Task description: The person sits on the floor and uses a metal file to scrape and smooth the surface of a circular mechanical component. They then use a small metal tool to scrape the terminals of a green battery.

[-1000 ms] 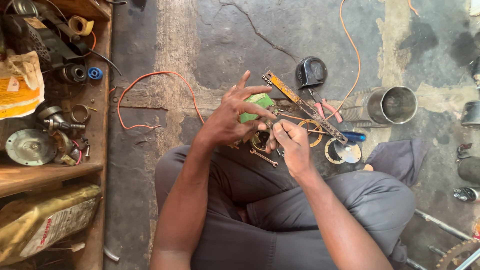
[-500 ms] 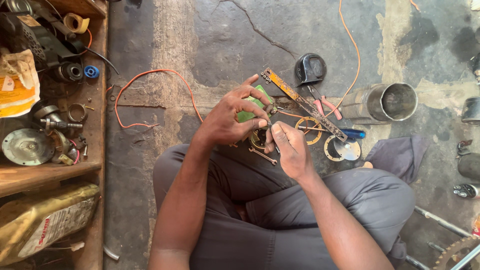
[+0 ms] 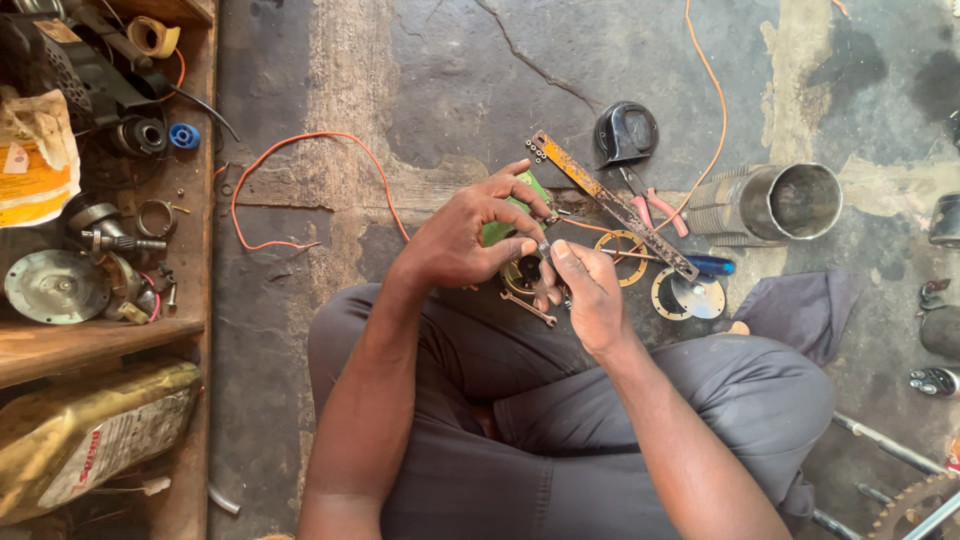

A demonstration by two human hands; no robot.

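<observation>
While both hands pinch it, a small green part [image 3: 500, 228], left hand [image 3: 462, 238] and right hand [image 3: 590, 300] grips clamped together on it.

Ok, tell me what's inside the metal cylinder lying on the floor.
The metal cylinder lies on its side, open end facing right. Only its bare, shadowed inner wall shows; nothing visible inside. The far end is hidden.

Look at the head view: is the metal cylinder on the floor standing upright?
No: the metal cylinder lies on its side on the concrete floor, its open mouth facing right, beyond the person's hands.
</observation>
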